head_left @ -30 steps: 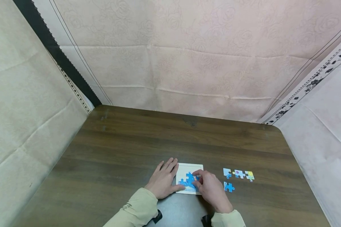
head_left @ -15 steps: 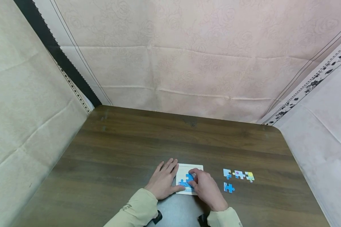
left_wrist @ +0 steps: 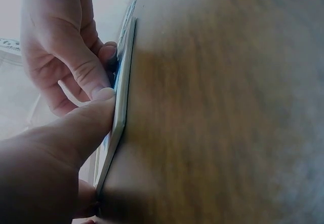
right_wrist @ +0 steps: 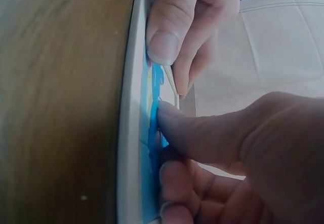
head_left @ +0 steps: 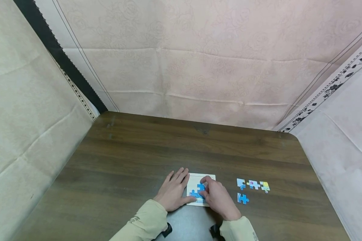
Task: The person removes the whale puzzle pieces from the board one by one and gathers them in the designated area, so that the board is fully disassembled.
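Pale patterned cloth was hung beyond and along both sides of a brown wood-grained table. Over the table, two light green sleeves were stretched. The left hand was laid along the left edge of a white puzzle board, its fingers extended and its thumb placed over the near left corner. The right hand was bent narrowly over the board's right part, a blue puzzle piece apparently being pinched between thumb and forefinger. The board, set flat on the table, was judged light and stiff, easily slid on smooth wood, and so best steadied by its border. Other blue pieces were already laid in its lower part. To the right, apart from the board, three loose pieces were set in a row, with a fourth piece just below. The pieces were judged thin, rigid and nearly weightless, their tabs easily bent; hold was best taken by opposite edges, away from the tabs.
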Demonstrator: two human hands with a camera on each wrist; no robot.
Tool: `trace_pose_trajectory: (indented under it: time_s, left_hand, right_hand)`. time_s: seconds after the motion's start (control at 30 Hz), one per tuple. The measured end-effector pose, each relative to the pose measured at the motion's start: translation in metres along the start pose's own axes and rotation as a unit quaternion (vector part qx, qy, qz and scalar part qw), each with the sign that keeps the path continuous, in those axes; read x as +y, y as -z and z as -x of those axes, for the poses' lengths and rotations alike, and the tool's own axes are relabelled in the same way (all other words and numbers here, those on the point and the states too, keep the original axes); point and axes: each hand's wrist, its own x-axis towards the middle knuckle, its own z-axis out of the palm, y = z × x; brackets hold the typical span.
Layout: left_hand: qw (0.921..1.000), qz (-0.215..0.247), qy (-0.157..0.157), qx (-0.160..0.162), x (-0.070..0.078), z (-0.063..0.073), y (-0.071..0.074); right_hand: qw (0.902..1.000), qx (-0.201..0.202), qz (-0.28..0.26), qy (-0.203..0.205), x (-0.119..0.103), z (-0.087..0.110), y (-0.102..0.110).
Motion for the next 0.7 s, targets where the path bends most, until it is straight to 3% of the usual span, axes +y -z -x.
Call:
trace_pose_trajectory:
  time_s: [0.33, 0.7]
  left_hand:
    - [0.9999, -0.01, 0.001, -0.002, 0.0, -0.0013, 0.0014]
    - [1.0, -0.006, -0.002, -0.002, 0.001, -0.0002, 0.0015]
  right_hand:
    - [0.9997, -0.017, 0.014, 0.006, -0.0006, -0.0031, 0.0007]
    - [0.9991, -0.004, 0.042, 0.009, -0.0022, -0.0027, -0.0001]
